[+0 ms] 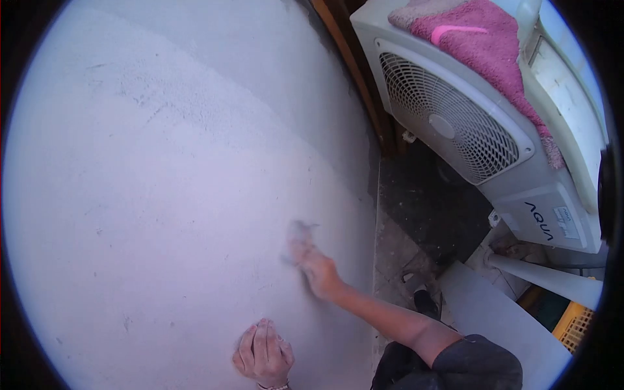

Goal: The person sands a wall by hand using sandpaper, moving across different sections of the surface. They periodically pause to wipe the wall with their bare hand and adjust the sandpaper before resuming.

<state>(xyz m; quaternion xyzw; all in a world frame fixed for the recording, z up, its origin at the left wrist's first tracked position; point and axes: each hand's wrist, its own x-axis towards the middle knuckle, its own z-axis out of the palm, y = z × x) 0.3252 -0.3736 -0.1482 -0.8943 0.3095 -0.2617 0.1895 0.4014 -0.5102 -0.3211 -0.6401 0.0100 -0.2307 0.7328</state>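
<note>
A pale, plastered wall (195, 214) fills the left and middle of the view, with scuffs, small pits and a darker grey area along its upper right. Against it, low in the view, rests my left hand (262, 354), its dusty fingers lying close together and nothing visible in them. My right hand (313, 265) reaches in from the lower right, closed around a small flat grey piece (299, 230) held against the wall. Motion smears the fingers and that piece, so its exact kind cannot be made out.
An outdoor air-conditioner unit (448, 123) stands at the right, with a pink towel (481, 45) draped over it. Below are a dark mat (432, 201), a pale board (484, 305) and a yellow crate (575, 325). A brown wooden post (354, 65) borders the wall.
</note>
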